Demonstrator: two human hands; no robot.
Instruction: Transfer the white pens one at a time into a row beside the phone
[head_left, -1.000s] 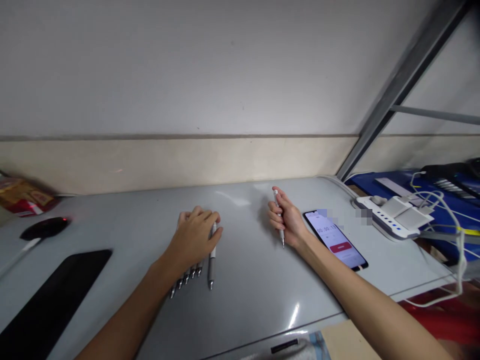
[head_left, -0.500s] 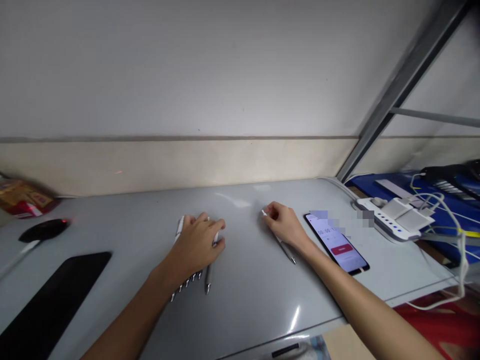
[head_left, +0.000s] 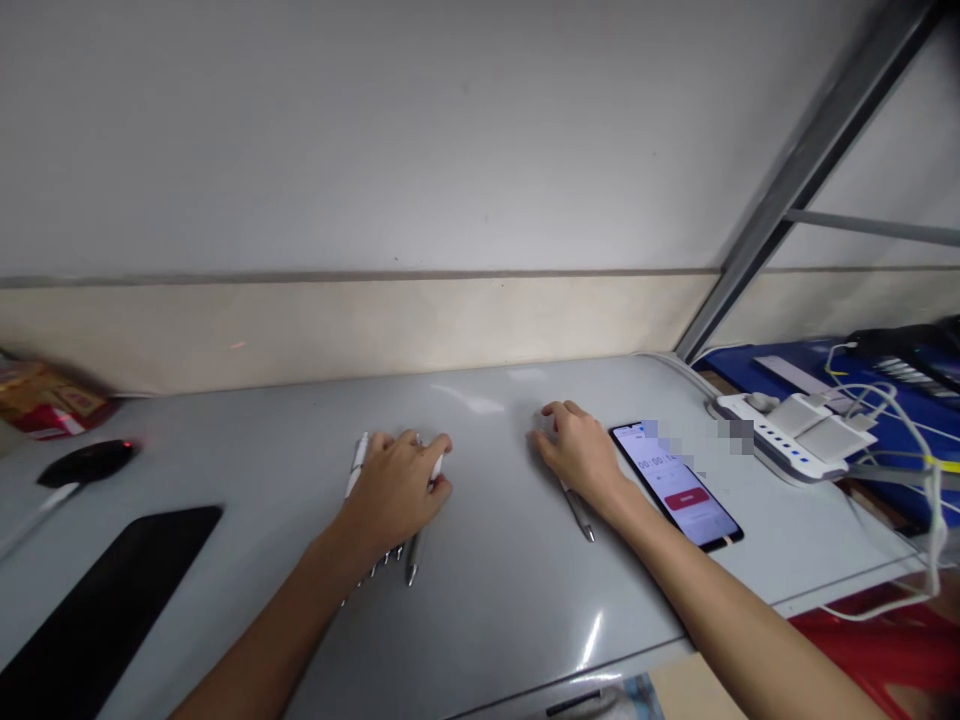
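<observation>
My left hand (head_left: 397, 485) lies palm down over a row of several white-and-grey pens (head_left: 379, 555) on the grey tabletop (head_left: 487, 590), its fingers curled over their upper ends. Their tips stick out below my wrist. My right hand (head_left: 581, 455) rests palm down on a single pen (head_left: 579, 515) that lies flat on the table, fingers bent over its upper part. A phone (head_left: 679, 485) with a lit timer screen lies just right of that hand.
A black pad (head_left: 97, 610) and a black mouse (head_left: 86, 462) lie at the left, a red packet (head_left: 45, 400) behind them. At the right are a white power strip (head_left: 787, 435) with chargers and cables, a blue surface and a slanted metal post (head_left: 795, 170).
My right hand has brought its pen down from upright and laid it flat on the table, then settled over it. My left hand has stayed on the row of pens, shifting slightly.
</observation>
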